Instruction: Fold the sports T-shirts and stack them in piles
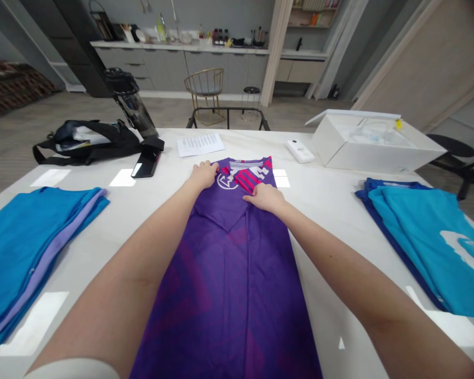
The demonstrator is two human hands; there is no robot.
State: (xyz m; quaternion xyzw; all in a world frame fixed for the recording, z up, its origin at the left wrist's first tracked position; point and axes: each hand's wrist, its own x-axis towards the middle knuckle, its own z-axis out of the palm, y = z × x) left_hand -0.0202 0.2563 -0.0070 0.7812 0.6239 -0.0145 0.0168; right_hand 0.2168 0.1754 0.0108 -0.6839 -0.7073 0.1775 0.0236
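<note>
A purple jersey with pink patterning lies lengthwise on the white table, its neck end away from me. Its sides are folded inward, and a pink-striped sleeve with white markings shows near the collar. At the collar's left, my left hand has its fingers closed on the jersey's edge. My right hand pinches the fabric below the striped part, thumb and fingers together. The jersey's lower end runs out of view at the bottom.
Folded blue shirts lie left, with more shirts at right. Along the far side are a black bag, a water bottle, a phone, a paper sheet, a small white device and an open white box.
</note>
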